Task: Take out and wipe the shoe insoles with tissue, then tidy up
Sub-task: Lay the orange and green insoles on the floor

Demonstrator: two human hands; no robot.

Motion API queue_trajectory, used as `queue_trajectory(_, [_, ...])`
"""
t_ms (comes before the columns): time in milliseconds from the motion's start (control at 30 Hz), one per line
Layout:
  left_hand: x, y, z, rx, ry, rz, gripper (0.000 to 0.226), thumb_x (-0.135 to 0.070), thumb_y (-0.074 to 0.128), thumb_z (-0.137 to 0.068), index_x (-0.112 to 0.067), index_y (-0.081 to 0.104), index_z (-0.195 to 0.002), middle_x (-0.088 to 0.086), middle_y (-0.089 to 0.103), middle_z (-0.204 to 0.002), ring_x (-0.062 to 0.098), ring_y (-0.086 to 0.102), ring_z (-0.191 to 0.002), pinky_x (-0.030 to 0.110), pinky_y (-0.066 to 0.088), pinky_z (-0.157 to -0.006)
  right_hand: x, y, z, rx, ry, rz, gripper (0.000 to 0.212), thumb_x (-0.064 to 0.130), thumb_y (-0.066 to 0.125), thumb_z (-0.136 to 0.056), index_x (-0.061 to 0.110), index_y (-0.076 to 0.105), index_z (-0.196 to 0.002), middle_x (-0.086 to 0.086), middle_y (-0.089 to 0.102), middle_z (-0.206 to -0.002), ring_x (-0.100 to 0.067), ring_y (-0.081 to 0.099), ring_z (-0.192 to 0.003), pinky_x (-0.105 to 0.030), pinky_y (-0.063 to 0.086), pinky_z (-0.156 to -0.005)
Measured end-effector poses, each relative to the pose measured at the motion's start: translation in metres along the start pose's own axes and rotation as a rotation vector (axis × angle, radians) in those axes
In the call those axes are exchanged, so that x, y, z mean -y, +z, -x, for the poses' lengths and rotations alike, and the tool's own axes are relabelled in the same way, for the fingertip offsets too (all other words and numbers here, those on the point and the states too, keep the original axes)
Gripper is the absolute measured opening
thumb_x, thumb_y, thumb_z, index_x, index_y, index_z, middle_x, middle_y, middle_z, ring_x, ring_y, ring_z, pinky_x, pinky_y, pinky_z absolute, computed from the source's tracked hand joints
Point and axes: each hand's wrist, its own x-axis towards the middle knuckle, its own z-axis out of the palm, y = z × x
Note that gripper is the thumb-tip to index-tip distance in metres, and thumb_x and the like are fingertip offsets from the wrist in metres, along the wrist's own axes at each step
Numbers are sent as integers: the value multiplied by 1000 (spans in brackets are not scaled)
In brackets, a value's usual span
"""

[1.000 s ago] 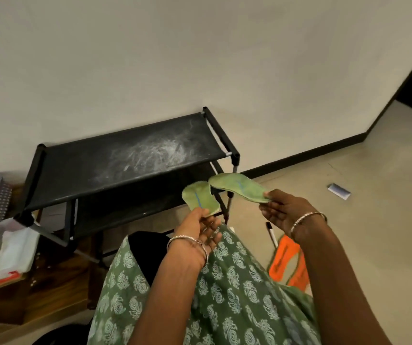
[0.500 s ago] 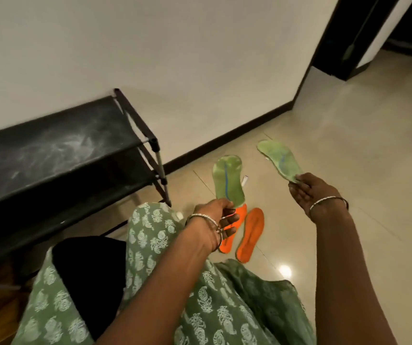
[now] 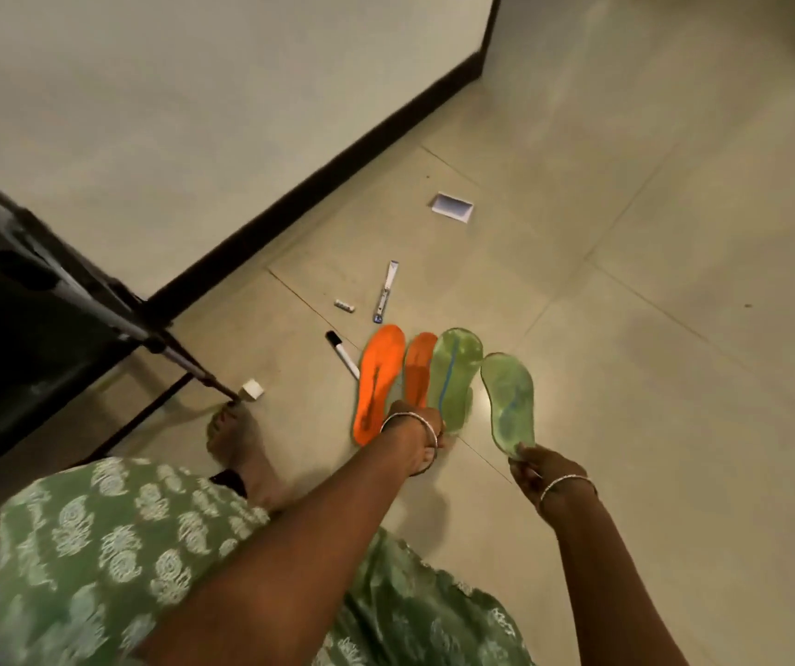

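Green insole [image 3: 511,401] in right hand [image 3: 536,473], seemingly

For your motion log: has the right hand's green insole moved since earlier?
Yes. The green insole in the right hand has come nearer the orange insoles.

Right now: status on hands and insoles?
Left hand grips left green insole; right hand pinches right green insole. Orange insoles on floor, marker beside them.
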Motion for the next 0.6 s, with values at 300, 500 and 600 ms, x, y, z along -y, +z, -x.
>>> queue_trajectory(300, [24, 47, -64, 6, -45, 12, 7, -1, 52, -98, -2, 56, -104, 8, 58, -72, 6, 54, -35, 18, 34, -36, -29, -17, -67, -168, 111, 19, 17, -13, 66, -81, 1, 64, -92, -19, 63, -80, -26, 61, -65, -26, 55, -42])
queue_trajectory(500, [36, 68, -92, 126, -35, 7, 27, 6, 51, -97, 5, 57, -124, 16, 62, -114, 17, 64, -60, 20, 48, -49, -34, 0, -90, -170, 74, -9, 15, -12, 65, -84, 2, 62, -88, -18, 62, -79, -27, 59, -64, -24, 54, -42])
queue_trajectory(600, [44, 68, -106, 196, -72, -19, 53, -14, 64, -96, 2, 44, -142, 20, 53, -138, 31, 59, -116, 35, 48, -91, -35, 2, -102, -158, 94, -39, 14, -7, 62, -89, 5, 61, -95, -14, 65, -83, -23, 59, -66, -24, 56, -46])
